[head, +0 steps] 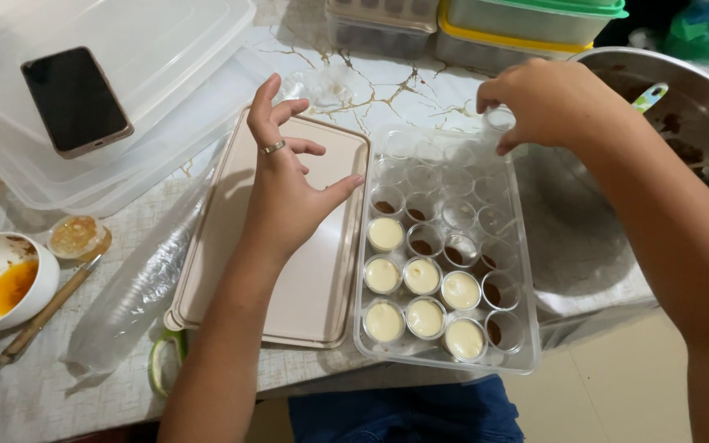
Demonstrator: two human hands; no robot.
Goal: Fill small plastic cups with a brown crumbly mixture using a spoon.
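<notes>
Cups (441,246) fill the clear tray (527,344) at the worktop's front edge; right hand (547,102) pinches an empty cup (498,119); left hand (285,193) hovers open-fingered; a nudge might tip the overhanging tray.

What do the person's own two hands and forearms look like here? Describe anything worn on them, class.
Both forearms are bare, with no sleeves in view. The left hand wears one silver-coloured metal ring on a finger. The right hand shows no ring, watch or glove. Neither wrist carries a band or bracelet.
</notes>
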